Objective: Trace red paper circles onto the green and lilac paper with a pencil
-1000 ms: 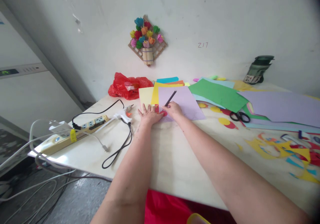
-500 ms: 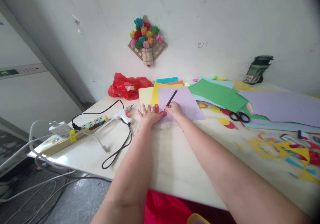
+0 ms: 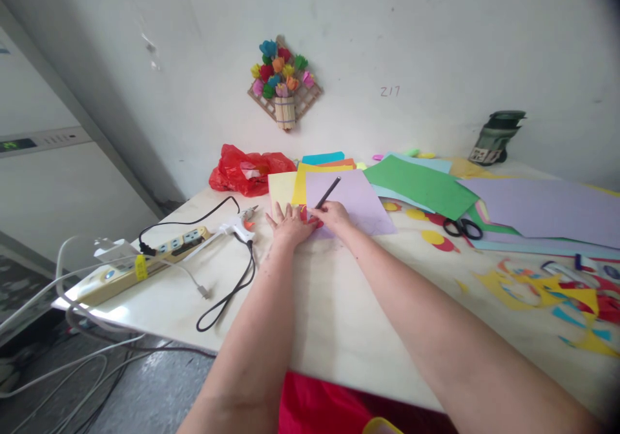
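My right hand (image 3: 333,217) is closed around a dark pencil (image 3: 328,192), whose upper end leans up and to the right. Its tip is hidden by the fingers. Beneath it lies a light purple sheet (image 3: 358,195) with faint lines near its lower right part. My left hand (image 3: 289,227) lies flat with fingers spread, at the lower left corner of that sheet. A small red paper piece (image 3: 319,223) shows between the two hands, partly covered by them. Yellow paper (image 3: 301,181) and pale cream paper (image 3: 279,187) lie behind my left hand.
To the left are a glue gun (image 3: 241,225) with its cable and a power strip (image 3: 121,278). A red plastic bag (image 3: 249,169) sits behind. On the right lie a green sheet (image 3: 419,185), black-handled scissors (image 3: 462,228) and paper scraps (image 3: 527,285). A bottle (image 3: 495,138) stands at the back right.
My right hand and the pencil have shifted slightly left, closer to my left hand, and now cover more of the red piece. My left hand stays spread in place.
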Demonstrator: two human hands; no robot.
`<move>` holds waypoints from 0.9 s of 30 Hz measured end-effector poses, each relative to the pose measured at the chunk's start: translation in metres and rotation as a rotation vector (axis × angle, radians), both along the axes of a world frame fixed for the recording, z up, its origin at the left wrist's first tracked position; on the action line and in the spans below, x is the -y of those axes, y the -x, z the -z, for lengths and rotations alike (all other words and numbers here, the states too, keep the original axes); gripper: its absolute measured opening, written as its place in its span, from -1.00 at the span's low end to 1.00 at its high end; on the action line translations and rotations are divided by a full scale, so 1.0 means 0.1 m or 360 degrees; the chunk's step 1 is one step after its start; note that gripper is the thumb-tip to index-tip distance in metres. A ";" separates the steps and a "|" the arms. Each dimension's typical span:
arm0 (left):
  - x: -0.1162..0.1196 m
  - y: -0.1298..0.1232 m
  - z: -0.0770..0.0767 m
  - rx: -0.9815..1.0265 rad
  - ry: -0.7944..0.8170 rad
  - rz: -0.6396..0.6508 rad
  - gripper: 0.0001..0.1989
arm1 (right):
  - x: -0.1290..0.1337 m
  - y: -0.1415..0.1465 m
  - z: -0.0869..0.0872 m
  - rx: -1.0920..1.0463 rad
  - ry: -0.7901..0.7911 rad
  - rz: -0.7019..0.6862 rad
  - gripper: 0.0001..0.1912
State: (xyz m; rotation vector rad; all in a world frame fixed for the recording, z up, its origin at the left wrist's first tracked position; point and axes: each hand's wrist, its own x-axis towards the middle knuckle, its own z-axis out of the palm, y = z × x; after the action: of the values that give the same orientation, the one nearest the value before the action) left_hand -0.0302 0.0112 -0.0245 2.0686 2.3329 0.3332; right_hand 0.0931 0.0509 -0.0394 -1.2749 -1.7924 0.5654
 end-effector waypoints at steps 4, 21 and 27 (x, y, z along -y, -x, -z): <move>0.01 -0.01 0.00 -0.0022 -0.0012 0.0001 -0.23 | 0.01 0.00 0.00 0.0109 0.0025 0.0017 -0.62; 0.09 -0.02 -0.09 -0.0002 0.0385 -0.0062 -0.19 | 0.09 0.01 -0.10 0.0235 0.0107 -0.0030 -0.61; 0.07 0.01 -0.06 0.0043 0.0333 -0.0051 -0.19 | 0.10 0.01 -0.09 0.0208 0.0097 -0.0041 -0.62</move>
State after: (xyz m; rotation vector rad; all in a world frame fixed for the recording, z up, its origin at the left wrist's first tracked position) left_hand -0.0310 0.0040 -0.0188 1.9208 2.2773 0.1100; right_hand 0.0918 0.0411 -0.0305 -1.3590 -1.9142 0.5666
